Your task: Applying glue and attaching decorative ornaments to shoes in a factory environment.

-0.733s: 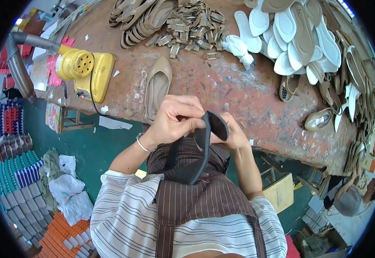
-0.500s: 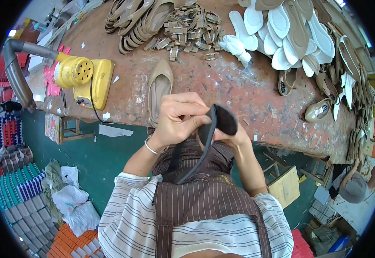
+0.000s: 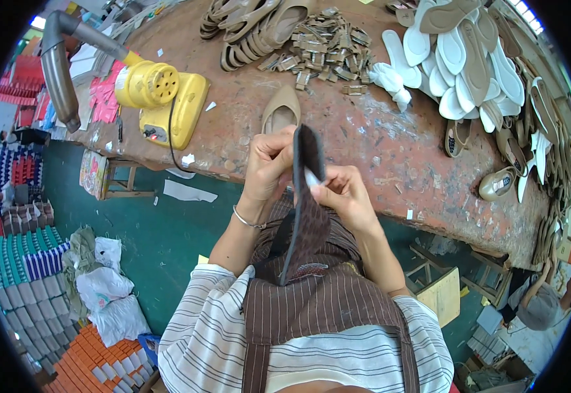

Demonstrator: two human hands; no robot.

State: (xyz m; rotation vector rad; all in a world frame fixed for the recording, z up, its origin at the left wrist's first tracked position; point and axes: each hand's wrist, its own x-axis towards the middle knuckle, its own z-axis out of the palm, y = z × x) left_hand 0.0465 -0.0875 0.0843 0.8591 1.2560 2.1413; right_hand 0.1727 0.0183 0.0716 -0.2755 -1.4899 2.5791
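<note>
Near the middle of the frame the fingers of both hands are closed on a dark shoe insole (image 3: 308, 196), held on edge so that its narrow rim faces the camera. The left hand (image 3: 269, 167) pinches the upper part of the insole from the left, its fingers curled over the top end; the right hand (image 3: 341, 193) grips it from the right, thumb and fingers pressed against a small white patch on its face. The insole's lower end hangs down in front of the person's brown striped apron (image 3: 318, 308). A thin silver bracelet (image 3: 249, 219) circles the left wrist. Just above the hands, on the worn reddish surface (image 3: 377, 144), lies a beige pointed shoe (image 3: 281, 111), toe toward the top of the frame. To its left stands a yellow machine (image 3: 167, 98) with a grey hose (image 3: 59, 62) bending to the upper left. Along the top of the frame lie a row of tan soles (image 3: 252, 29) and a heap of small brownish pieces (image 3: 324, 46); at the upper right, a pile of white insoles (image 3: 468, 65). Stacks of coloured boxes (image 3: 27, 262) fill the lower left, on the green floor (image 3: 167, 236).
</note>
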